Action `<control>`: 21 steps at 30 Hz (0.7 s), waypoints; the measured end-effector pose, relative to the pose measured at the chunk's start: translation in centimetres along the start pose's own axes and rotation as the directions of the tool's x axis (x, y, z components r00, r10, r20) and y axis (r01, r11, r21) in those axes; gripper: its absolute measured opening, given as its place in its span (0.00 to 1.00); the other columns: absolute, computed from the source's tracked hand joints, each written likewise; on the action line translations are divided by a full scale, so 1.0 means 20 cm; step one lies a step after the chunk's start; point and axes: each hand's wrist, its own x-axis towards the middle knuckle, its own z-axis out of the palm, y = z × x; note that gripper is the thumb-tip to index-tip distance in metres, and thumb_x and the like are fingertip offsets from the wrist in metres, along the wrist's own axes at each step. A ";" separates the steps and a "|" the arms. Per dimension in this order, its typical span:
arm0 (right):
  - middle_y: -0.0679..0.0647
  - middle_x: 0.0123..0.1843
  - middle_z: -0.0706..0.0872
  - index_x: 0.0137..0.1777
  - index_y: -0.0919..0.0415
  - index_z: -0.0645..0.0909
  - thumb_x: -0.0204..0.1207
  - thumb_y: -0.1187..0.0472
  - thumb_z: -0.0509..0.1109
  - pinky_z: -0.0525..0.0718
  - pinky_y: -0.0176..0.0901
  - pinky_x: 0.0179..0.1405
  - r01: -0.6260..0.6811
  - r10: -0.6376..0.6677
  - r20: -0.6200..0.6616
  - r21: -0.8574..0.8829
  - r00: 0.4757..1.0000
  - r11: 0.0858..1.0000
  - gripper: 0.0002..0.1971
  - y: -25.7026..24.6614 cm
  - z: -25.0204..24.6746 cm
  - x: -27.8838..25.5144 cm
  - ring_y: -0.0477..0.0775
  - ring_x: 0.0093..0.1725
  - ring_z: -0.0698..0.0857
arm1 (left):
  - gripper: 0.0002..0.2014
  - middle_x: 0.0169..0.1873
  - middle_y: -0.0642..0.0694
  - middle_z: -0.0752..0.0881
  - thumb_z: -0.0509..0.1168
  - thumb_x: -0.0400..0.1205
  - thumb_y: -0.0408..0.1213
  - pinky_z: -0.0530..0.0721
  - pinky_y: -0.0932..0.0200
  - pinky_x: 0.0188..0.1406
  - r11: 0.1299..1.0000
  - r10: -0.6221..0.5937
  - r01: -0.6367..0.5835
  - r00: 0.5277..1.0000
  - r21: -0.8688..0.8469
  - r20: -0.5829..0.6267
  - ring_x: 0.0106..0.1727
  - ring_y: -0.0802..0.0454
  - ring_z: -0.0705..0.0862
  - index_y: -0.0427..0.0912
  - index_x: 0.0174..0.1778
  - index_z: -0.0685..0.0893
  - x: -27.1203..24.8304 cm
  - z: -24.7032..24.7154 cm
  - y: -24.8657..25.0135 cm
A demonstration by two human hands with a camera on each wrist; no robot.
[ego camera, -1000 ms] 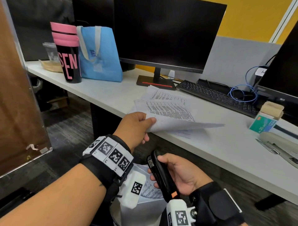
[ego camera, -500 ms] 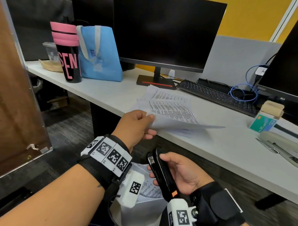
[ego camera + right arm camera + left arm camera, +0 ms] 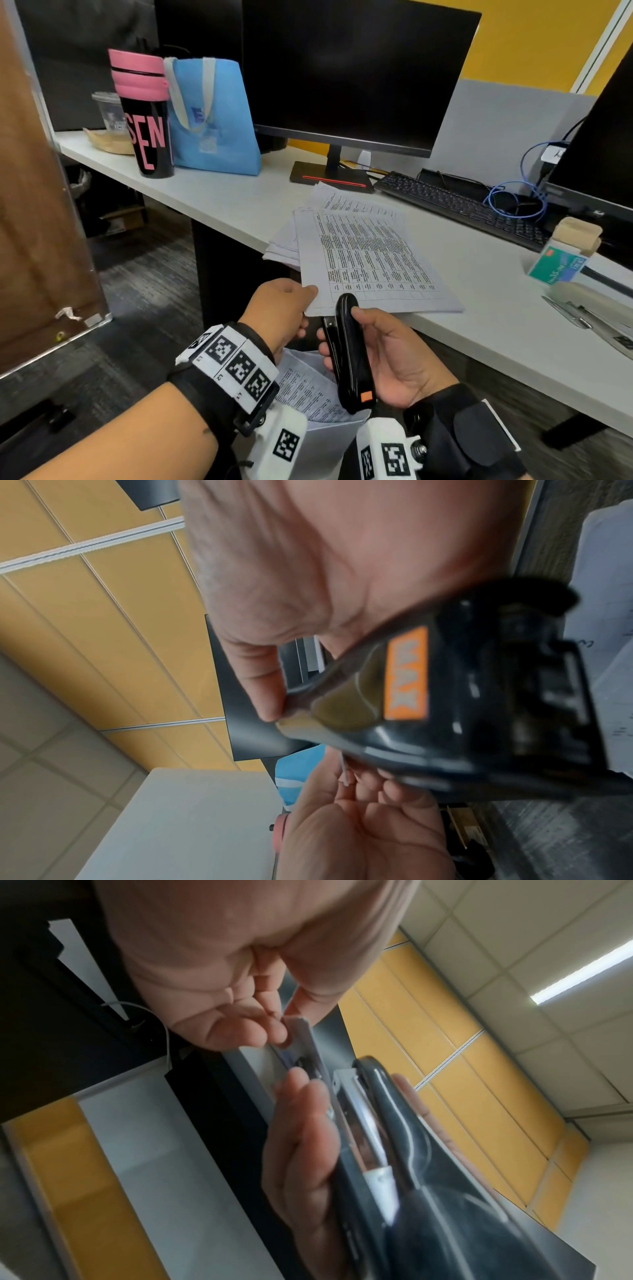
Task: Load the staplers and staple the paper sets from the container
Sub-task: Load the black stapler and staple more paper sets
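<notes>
My left hand (image 3: pixel 291 301) pinches the near left corner of a printed paper set (image 3: pixel 370 267), which juts over the desk's front edge; the same pinch on the paper set's corner (image 3: pixel 301 1031) shows in the left wrist view. My right hand (image 3: pixel 387 356) grips a black stapler (image 3: pixel 349 353) with an orange label, nose up, just under that corner. Its orange label (image 3: pixel 405 673) faces the right wrist camera. More printed sheets (image 3: pixel 308 390) stand in a white container (image 3: pixel 322 448) below my wrists.
Other paper sets (image 3: pixel 346 202) lie on the white desk (image 3: pixel 222 202) behind. A staple box (image 3: pixel 558 263) and a pale stapler (image 3: pixel 589 308) sit at the right. A monitor (image 3: pixel 346 75), keyboard (image 3: pixel 462 209), blue bag (image 3: pixel 212 120) and pink-lidded tumbler (image 3: pixel 147 113) stand further back.
The paper set has tilted from near edge-on to face up and come towards me. My right hand has raised the stapler up to the corner held by my left hand.
</notes>
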 end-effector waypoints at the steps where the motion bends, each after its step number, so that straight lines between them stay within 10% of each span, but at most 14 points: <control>1: 0.67 0.47 0.87 0.58 0.76 0.81 0.70 0.55 0.68 0.90 0.48 0.42 0.000 0.000 -0.017 0.001 1.000 1.000 0.24 0.00 0.01 0.00 0.60 0.41 0.88 | 0.16 0.23 0.46 0.74 0.67 0.83 0.36 0.71 0.63 0.19 1.000 0.013 -0.013 1.000 0.006 -0.003 0.20 0.53 0.72 0.41 0.30 0.74 0.01 0.00 0.00; 5: 0.68 0.47 0.86 0.68 0.79 0.76 0.71 0.54 0.69 0.89 0.49 0.41 -0.019 0.018 -0.083 -0.009 0.996 1.000 0.32 -0.01 0.02 0.01 0.60 0.42 0.87 | 0.15 0.22 0.46 0.74 0.67 0.83 0.36 0.73 0.62 0.21 0.999 0.043 -0.043 0.999 0.031 -0.005 0.21 0.54 0.73 0.40 0.30 0.74 0.02 0.00 -0.01; 21: 0.67 0.43 0.87 0.52 0.75 0.82 0.66 0.57 0.71 0.88 0.50 0.36 -0.068 0.065 -0.098 -0.030 0.993 0.997 0.21 -0.02 0.05 0.01 0.60 0.38 0.88 | 0.12 0.24 0.42 0.77 0.69 0.82 0.36 0.75 0.60 0.23 1.000 0.004 -0.004 1.000 -0.012 0.004 0.22 0.51 0.75 0.37 0.34 0.79 0.02 0.01 -0.01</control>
